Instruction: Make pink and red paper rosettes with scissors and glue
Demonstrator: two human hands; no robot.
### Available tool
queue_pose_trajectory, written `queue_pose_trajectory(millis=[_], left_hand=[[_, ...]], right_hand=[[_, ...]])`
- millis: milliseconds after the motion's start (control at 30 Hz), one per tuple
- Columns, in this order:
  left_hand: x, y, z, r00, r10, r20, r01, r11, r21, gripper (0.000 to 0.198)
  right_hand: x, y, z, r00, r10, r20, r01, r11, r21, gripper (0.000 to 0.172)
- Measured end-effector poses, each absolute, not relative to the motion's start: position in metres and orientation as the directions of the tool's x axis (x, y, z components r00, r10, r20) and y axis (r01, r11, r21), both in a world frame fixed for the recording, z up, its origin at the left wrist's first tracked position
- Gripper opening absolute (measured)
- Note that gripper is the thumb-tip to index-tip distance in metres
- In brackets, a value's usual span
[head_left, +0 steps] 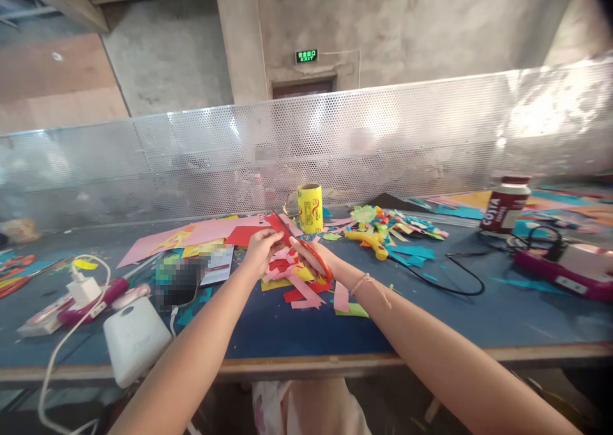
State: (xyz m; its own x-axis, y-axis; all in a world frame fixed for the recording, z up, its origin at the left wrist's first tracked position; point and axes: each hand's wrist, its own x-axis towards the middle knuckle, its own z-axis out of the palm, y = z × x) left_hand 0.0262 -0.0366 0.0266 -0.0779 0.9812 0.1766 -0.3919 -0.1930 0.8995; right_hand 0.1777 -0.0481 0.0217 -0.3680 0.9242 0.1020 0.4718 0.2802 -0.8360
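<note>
Over the middle of the table, my right hand [313, 255] is wrapped round scissors with orange-red handles [320, 260]. Their dark blades point up and to the left, against a sheet of red paper [278, 224]. Pinched in the fingers of my left hand [262, 251] is the red paper, just left of the blades. Beneath both hands lies a loose heap of pink, red and yellow paper scraps [285, 266]. Just beyond them stands a yellow cardboard tube [310, 209].
A yellow glue gun [371, 239] with a black cord lies to the right, near a pile of coloured paper pieces [397, 221]. A brown bottle [506, 205] and purple power strip [565, 275] are farther right. At left sits a white power bank [136, 339]; perforated metal panels [191, 160] back the table.
</note>
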Motion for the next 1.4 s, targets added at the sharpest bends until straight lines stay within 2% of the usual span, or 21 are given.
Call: queue_pose_trajectory(millis=[267,500,667,933,1167,1400], left_hand=[[0.019,-0.032,0.029,-0.042,0.991,0.126,-0.423,-0.132,0.897,0.023],[0.011,-0.025,0.030,-0.183,0.969,0.167,-0.408,-0.229,0.884,0.021],[0.015,-0.025,0.026,-0.161,0.965,0.209,-0.385,-0.256,0.886,0.025],[0.016,-0.027,0.029,-0.175,0.964,0.200,-0.371,-0.253,0.893,0.023],[0.018,-0.030,0.028,-0.131,0.968,0.215,-0.350,-0.248,0.903,0.021],[0.020,-0.032,0.028,-0.093,0.967,0.235,-0.324,-0.253,0.912,0.021]], right_hand=[[0.175,-0.056,0.033,-0.338,0.939,0.062,0.537,0.247,-0.806,0.056],[0.174,-0.055,0.028,-0.335,0.941,0.042,0.532,0.225,-0.816,0.054],[0.177,-0.058,0.028,-0.405,0.909,0.099,0.436,0.287,-0.853,0.056],[0.175,-0.059,0.031,-0.370,0.927,0.059,0.517,0.258,-0.816,0.055],[0.177,-0.062,0.032,-0.413,0.906,0.091,0.435,0.284,-0.855,0.056],[0.174,-0.062,0.036,-0.334,0.938,0.097,0.527,0.271,-0.805,0.056]])
